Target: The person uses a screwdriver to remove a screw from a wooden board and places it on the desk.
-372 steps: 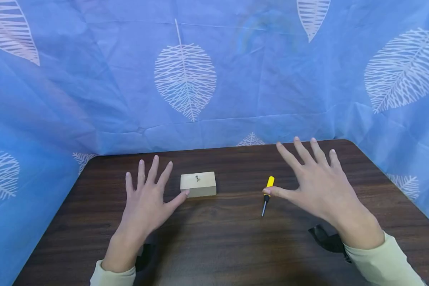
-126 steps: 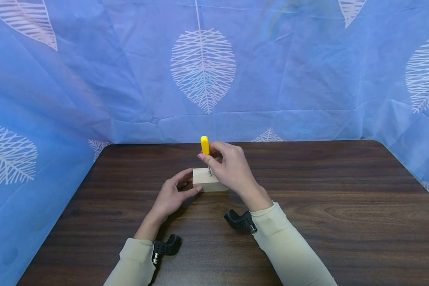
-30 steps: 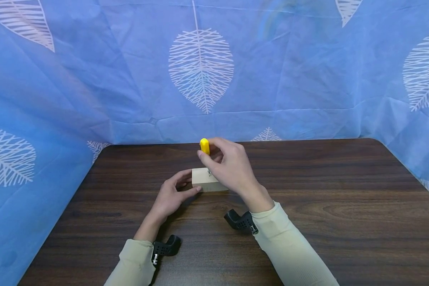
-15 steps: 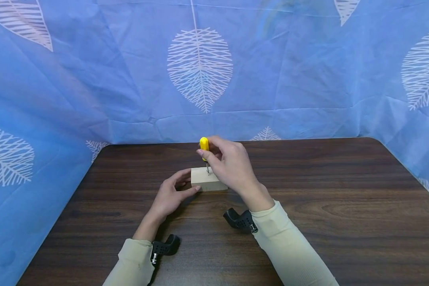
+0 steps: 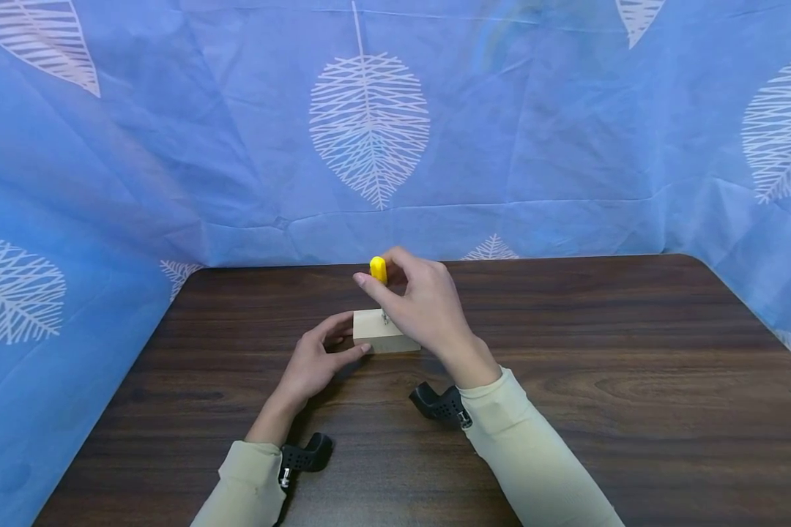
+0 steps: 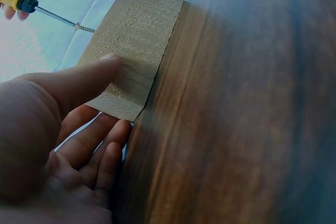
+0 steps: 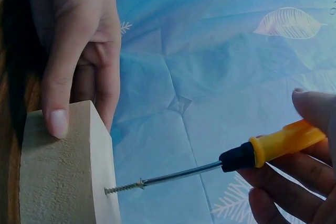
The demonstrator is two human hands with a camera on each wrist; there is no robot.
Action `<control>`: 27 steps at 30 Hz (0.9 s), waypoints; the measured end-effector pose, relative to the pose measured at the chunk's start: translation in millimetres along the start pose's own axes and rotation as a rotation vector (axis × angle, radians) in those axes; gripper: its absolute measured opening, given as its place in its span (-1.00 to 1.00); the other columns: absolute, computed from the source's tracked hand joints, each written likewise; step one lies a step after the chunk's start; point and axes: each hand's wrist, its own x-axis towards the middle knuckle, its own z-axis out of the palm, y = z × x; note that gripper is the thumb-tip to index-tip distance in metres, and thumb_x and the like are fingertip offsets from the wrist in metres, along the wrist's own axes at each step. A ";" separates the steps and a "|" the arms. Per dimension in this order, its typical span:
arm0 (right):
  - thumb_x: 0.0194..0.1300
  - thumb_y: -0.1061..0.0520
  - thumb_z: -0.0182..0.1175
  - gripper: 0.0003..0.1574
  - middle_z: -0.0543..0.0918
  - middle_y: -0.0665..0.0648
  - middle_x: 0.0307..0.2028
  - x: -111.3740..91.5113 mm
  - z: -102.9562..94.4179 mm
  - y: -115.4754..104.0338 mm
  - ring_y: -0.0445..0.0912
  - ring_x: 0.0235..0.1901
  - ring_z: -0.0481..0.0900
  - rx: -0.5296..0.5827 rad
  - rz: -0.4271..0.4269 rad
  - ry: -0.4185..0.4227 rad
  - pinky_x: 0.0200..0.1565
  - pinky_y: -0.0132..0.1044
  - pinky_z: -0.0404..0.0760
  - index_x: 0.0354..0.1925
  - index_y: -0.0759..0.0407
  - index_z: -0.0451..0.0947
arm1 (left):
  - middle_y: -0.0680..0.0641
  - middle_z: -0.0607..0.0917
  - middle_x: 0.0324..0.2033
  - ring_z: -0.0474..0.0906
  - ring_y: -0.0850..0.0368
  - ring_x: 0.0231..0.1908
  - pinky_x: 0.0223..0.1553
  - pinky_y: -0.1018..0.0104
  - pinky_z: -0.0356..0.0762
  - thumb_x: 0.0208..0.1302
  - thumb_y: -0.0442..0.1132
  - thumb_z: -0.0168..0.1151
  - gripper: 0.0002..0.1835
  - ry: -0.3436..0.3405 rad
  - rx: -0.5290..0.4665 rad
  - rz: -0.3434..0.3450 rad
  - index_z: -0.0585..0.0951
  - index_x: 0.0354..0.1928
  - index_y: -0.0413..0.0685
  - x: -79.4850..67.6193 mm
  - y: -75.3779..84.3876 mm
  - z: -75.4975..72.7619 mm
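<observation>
Screw [image 7: 124,188] stands proud; left hand [image 5: 313,364] grips block [image 5: 384,341], right hand [image 5: 428,300] holds screwdriver [image 7: 237,159], thumb [image 7: 314,105] newly extended, suggesting a regrip between turns.

The dark brown table [image 5: 666,417] is marked by streaked grain and rounded at its far right corner; a pale wooden block [image 5: 389,341] is supported on it, towards the far edge.
</observation>
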 end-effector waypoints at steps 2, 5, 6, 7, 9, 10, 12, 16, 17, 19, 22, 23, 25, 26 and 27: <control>0.42 -0.11 0.47 -0.68 0.79 0.00 -0.28 0.5 1.4 0.9 -0.11 -0.27 0.72 -0.006 -0.030 0.031 -0.21 -0.19 0.69 -0.11 0.09 0.76 | -0.11 0.65 0.40 0.52 -0.16 0.44 0.49 -0.25 0.43 0.41 -0.11 0.50 -0.32 -0.004 -0.001 0.000 0.52 0.52 0.15 0.2 0.4 0.3; 0.35 -0.04 0.55 -0.71 0.74 0.03 -0.25 1.3 2.9 2.8 -0.09 -0.28 0.69 0.008 -0.078 0.078 -0.22 -0.20 0.70 -0.15 0.14 0.81 | -0.11 0.64 0.41 0.52 -0.17 0.44 0.49 -0.27 0.43 0.41 -0.11 0.50 -0.32 -0.002 -0.004 -0.001 0.51 0.53 0.15 0.3 1.6 0.3; 0.33 -0.02 0.56 -0.72 0.72 0.04 -0.25 1.6 3.3 3.5 -0.09 -0.28 0.68 0.016 -0.089 0.090 -0.22 -0.21 0.70 -0.15 0.15 0.82 | -0.11 0.64 0.41 0.52 -0.17 0.44 0.49 -0.27 0.43 0.41 -0.11 0.50 -0.32 -0.002 -0.004 -0.002 0.51 0.53 0.16 0.3 2.1 0.3; 0.32 0.00 0.57 -0.72 0.70 0.05 -0.25 1.6 3.6 4.2 -0.09 -0.28 0.66 0.026 -0.095 0.099 -0.22 -0.23 0.70 -0.15 0.17 0.83 | -0.11 0.65 0.40 0.52 -0.17 0.44 0.48 -0.28 0.43 0.41 -0.11 0.50 -0.32 0.000 -0.003 -0.004 0.51 0.53 0.16 0.2 2.5 0.2; 0.30 0.04 0.58 -0.73 0.66 0.05 -0.29 1.8 4.3 5.3 -0.12 -0.29 0.65 0.047 -0.101 0.105 -0.25 -0.27 0.67 -0.15 0.19 0.84 | -0.12 0.65 0.40 0.52 -0.18 0.44 0.48 -0.28 0.43 0.40 -0.11 0.51 -0.31 0.002 -0.003 -0.008 0.51 0.53 0.15 0.2 2.5 0.0; 0.30 0.05 0.58 -0.73 0.65 0.06 -0.31 1.8 4.6 5.7 -0.12 -0.30 0.64 0.054 -0.102 0.107 -0.26 -0.29 0.65 -0.14 0.20 0.84 | -0.11 0.65 0.40 0.52 -0.18 0.44 0.49 -0.27 0.43 0.40 -0.11 0.51 -0.31 0.001 -0.001 -0.011 0.51 0.53 0.15 0.1 2.3 0.0; 0.30 0.07 0.59 -0.72 0.66 0.07 -0.33 1.4 5.2 6.3 -0.13 -0.32 0.65 0.061 -0.100 0.112 -0.29 -0.32 0.63 -0.11 0.21 0.84 | -0.12 0.65 0.40 0.52 -0.18 0.44 0.49 -0.27 0.43 0.40 -0.11 0.51 -0.31 0.001 0.001 -0.012 0.52 0.52 0.14 -0.3 1.8 -0.1; 0.28 0.08 0.60 -0.61 0.74 0.08 -0.33 1.1 4.2 5.0 -0.12 -0.33 0.73 0.064 -0.075 0.129 -0.26 -0.28 0.68 0.02 0.21 0.79 | -0.12 0.66 0.39 0.53 -0.18 0.44 0.49 -0.26 0.43 0.40 -0.11 0.51 -0.31 0.002 0.002 -0.007 0.52 0.53 0.13 -0.4 1.2 0.1; 0.27 0.08 0.60 -0.58 0.76 0.08 -0.33 1.0 3.8 4.7 -0.12 -0.33 0.74 0.065 -0.066 0.130 -0.26 -0.26 0.69 0.04 0.20 0.77 | -0.13 0.66 0.39 0.53 -0.18 0.43 0.49 -0.25 0.43 0.40 -0.11 0.51 -0.31 0.003 0.001 -0.006 0.52 0.52 0.13 -0.4 1.3 0.2; 0.27 0.08 0.60 -0.58 0.79 0.07 -0.34 0.9 2.7 4.3 -0.12 -0.33 0.76 0.069 -0.050 0.129 -0.25 -0.25 0.69 0.02 0.19 0.74 | -0.13 0.66 0.39 0.53 -0.18 0.44 0.49 -0.25 0.43 0.40 -0.12 0.51 -0.31 0.004 0.000 -0.006 0.52 0.52 0.12 -0.3 1.4 0.3; 0.26 0.08 0.61 -0.65 0.79 0.06 -0.36 0.5 1.1 4.5 -0.14 -0.36 0.74 0.078 -0.047 0.120 -0.28 -0.27 0.64 -0.11 0.17 0.70 | -0.12 0.66 0.39 0.53 -0.17 0.44 0.49 -0.24 0.44 0.39 -0.12 0.52 -0.31 0.005 0.000 -0.010 0.52 0.52 0.13 0.0 1.6 0.5; 0.25 0.09 0.62 -0.67 0.78 0.05 -0.36 0.3 0.7 4.6 -0.15 -0.37 0.73 0.080 -0.051 0.119 -0.29 -0.28 0.64 -0.16 0.16 0.68 | -0.12 0.66 0.39 0.53 -0.17 0.44 0.48 -0.24 0.45 0.39 -0.12 0.52 -0.31 0.006 0.000 -0.010 0.52 0.52 0.13 0.2 1.4 0.6; 0.24 0.10 0.62 -0.70 0.77 0.05 -0.37 0.3 -0.1 5.1 -0.16 -0.38 0.71 0.083 -0.061 0.117 -0.30 -0.29 0.64 -0.23 0.16 0.67 | -0.12 0.66 0.39 0.54 -0.17 0.43 0.48 -0.25 0.45 0.39 -0.12 0.52 -0.31 0.006 0.000 -0.010 0.52 0.52 0.14 0.5 1.0 0.7; 0.24 0.10 0.62 -0.70 0.77 0.05 -0.36 0.4 -0.6 5.1 -0.16 -0.38 0.71 0.086 -0.065 0.116 -0.30 -0.30 0.64 -0.25 0.16 0.67 | -0.11 0.66 0.39 0.54 -0.17 0.43 0.48 -0.25 0.45 0.39 -0.12 0.52 -0.31 0.006 0.000 -0.009 0.52 0.52 0.15 0.5 0.9 0.7; 0.23 0.11 0.62 -0.71 0.77 0.06 -0.36 0.6 -0.9 5.2 -0.16 -0.38 0.71 0.091 -0.066 0.114 -0.30 -0.30 0.65 -0.26 0.16 0.68 | -0.11 0.66 0.38 0.54 -0.17 0.43 0.47 -0.25 0.46 0.39 -0.12 0.52 -0.32 0.006 -0.001 -0.008 0.52 0.52 0.15 0.5 0.8 0.7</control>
